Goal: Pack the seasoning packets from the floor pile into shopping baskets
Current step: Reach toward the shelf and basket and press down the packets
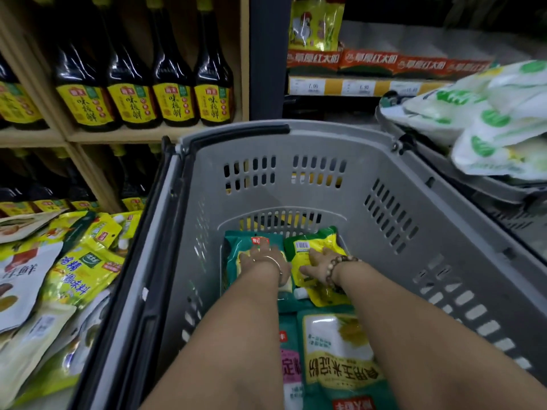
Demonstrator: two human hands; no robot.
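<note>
Both my arms reach down into a grey shopping basket (393, 220). My left hand (262, 257) lies flat on a green packet (236, 247) at the far end of the basket floor. My right hand (318, 263) presses flat on a yellow spouted packet (318, 294) beside it. A green and yellow starch packet (337, 353) lies nearer to me on the basket floor. The floor pile of yellow seasoning packets (74, 270) spreads out left of the basket.
A second grey basket (485, 187) at the right is heaped with white and green packets (488, 119). Wooden shelves with dark sauce bottles (130, 72) stand behind left. A dark shelf with price tags (355, 87) is behind the basket.
</note>
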